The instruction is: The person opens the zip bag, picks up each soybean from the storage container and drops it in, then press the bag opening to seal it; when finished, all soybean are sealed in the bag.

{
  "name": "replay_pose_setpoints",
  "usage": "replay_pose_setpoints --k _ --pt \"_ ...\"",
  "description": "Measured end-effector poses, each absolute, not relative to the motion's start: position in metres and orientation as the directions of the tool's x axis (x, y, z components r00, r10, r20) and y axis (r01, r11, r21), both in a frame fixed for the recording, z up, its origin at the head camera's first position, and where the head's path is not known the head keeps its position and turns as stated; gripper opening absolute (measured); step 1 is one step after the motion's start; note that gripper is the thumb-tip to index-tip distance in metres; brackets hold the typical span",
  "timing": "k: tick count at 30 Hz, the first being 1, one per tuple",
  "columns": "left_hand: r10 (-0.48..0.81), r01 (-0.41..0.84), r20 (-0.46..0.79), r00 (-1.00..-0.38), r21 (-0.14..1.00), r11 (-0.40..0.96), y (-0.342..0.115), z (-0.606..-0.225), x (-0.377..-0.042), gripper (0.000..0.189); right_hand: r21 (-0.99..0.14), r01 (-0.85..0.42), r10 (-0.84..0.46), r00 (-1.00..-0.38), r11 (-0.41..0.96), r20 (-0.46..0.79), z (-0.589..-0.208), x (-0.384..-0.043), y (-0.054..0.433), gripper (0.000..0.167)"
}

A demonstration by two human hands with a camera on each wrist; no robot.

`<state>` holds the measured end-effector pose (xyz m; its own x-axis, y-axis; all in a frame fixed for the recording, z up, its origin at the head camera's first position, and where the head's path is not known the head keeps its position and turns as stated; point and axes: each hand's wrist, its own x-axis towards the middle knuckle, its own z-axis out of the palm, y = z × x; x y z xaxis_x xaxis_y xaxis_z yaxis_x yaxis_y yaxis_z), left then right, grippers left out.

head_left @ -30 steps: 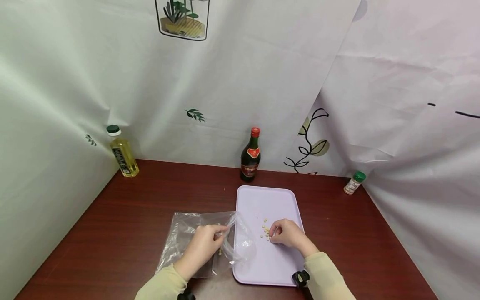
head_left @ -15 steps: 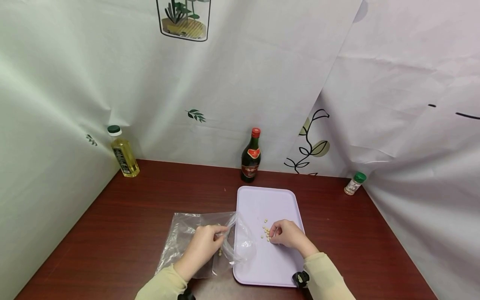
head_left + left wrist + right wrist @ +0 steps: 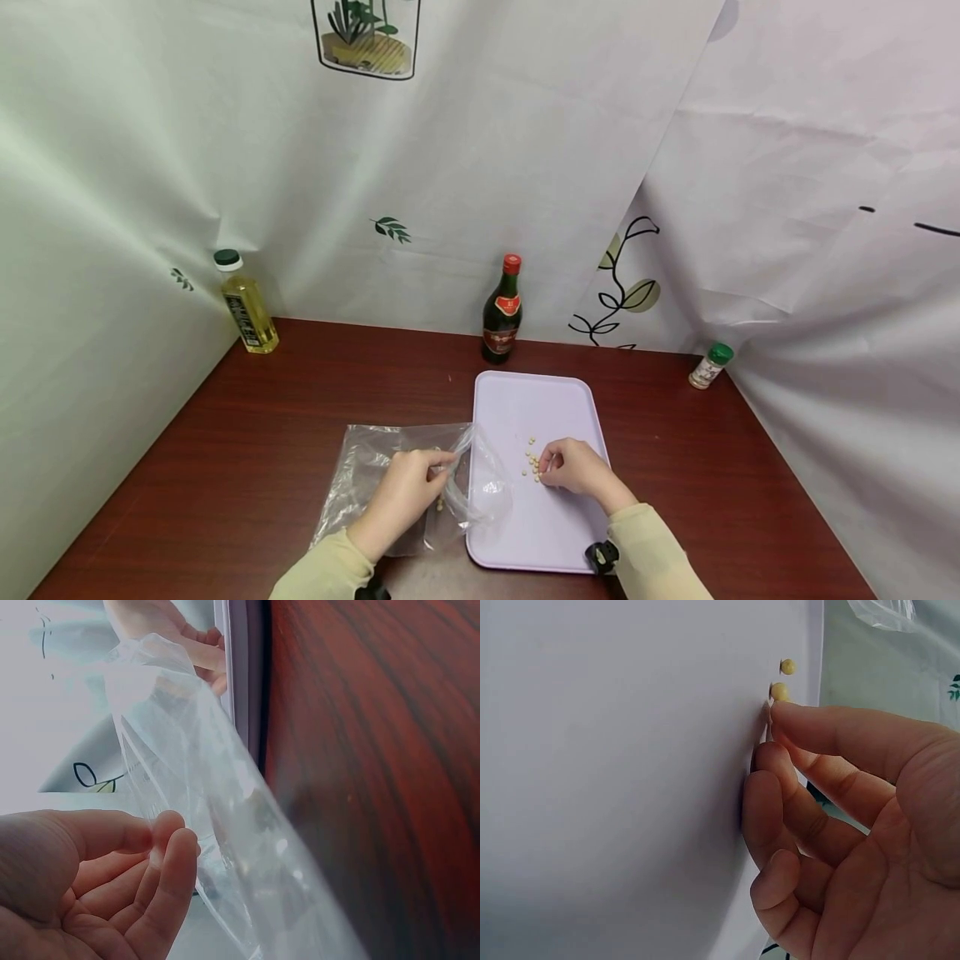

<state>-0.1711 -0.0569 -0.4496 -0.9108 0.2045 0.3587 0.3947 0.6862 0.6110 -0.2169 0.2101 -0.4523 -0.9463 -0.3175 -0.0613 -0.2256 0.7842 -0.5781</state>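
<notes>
A clear plastic bag [image 3: 362, 467] lies on the table with its mouth overlapping the left side of a pale lilac tray [image 3: 528, 537]. My left hand [image 3: 407, 483] pinches the bag's edge between thumb and fingers, lifting the film [image 3: 180, 742]. A few small yellow beans, like soybeans [image 3: 440, 505], show through the bag. On the tray, several more soybeans [image 3: 533, 459] lie scattered beside my right hand [image 3: 576, 467]. Its curled fingers touch the tray, the thumb tip right by a soybean [image 3: 780, 691]; whether a bean sits between the fingertips I cannot tell.
Behind the tray stands a dark green bottle with a red cap [image 3: 501, 321]. An oil bottle [image 3: 251, 315] stands at the back left corner, and a green-capped spice jar [image 3: 708, 367] at the back right. Printed cloth [image 3: 450, 167] hangs around the dark red table [image 3: 225, 467].
</notes>
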Motion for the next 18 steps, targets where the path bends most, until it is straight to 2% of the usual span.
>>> replay_pose_setpoints --k 18 --pt "0.205 0.397 0.361 -0.91 0.614 0.682 -0.0565 -0.4522 -0.1713 0.021 -0.62 -0.297 -0.369 -0.929 0.727 0.012 -0.4466 -0.2099 0.2034 0.011"
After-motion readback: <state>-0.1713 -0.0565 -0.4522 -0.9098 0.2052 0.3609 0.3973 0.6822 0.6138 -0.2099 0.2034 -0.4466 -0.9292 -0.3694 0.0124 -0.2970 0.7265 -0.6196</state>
